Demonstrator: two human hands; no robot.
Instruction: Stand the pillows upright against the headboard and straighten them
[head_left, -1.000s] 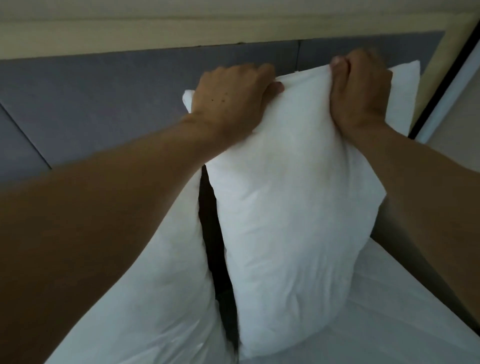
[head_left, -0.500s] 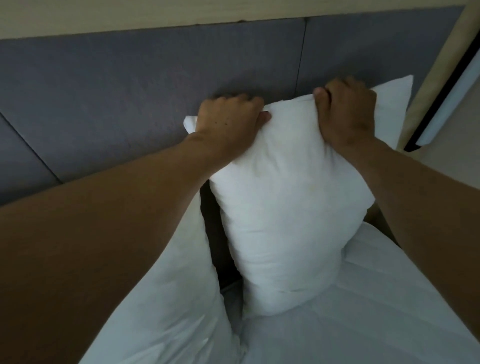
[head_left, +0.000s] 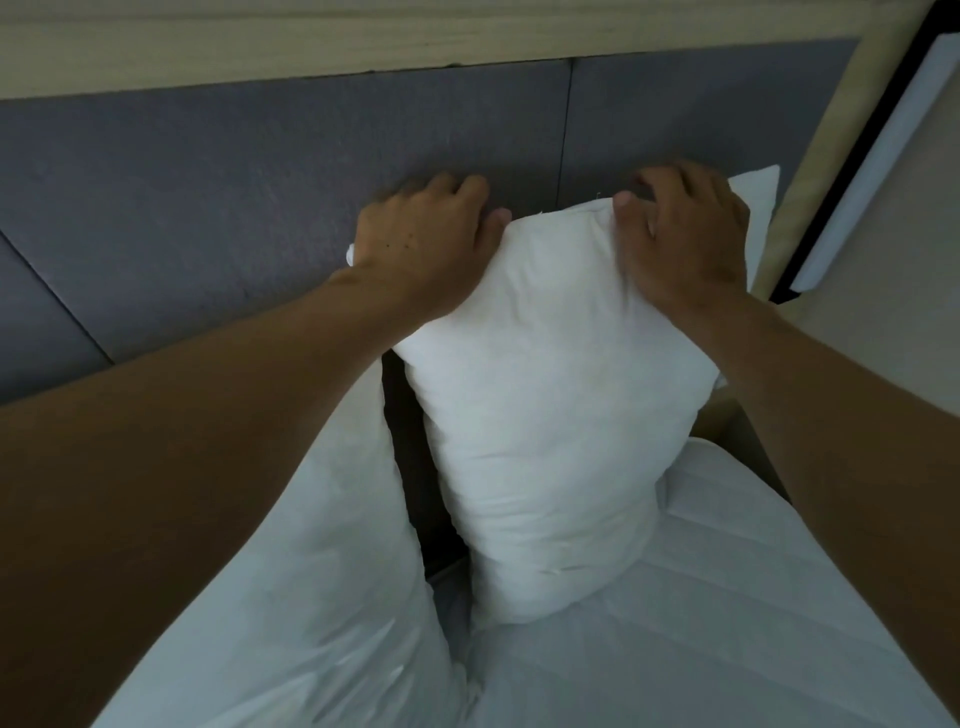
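A white pillow (head_left: 550, 415) stands upright on the bed, leaning against the grey padded headboard (head_left: 234, 182). My left hand (head_left: 426, 244) grips its top left corner, fingers curled over the edge toward the headboard. My right hand (head_left: 685, 244) holds the top right part, thumb on the front and fingers over the top. A white corner (head_left: 756, 208) pokes out behind my right hand. A second white pillow (head_left: 322, 597) stands to the left, largely hidden under my left forearm, with a dark gap between the two.
The white mattress sheet (head_left: 727, 623) fills the lower right. A pale wooden frame (head_left: 311, 47) runs above the headboard. At the right edge is a wall with a dark-framed white panel (head_left: 883, 156).
Both hands have lowered the right pillow and pushed it back against the headboard. Its bottom now rests on the sheet, and my fingers sit looser on its top edge.
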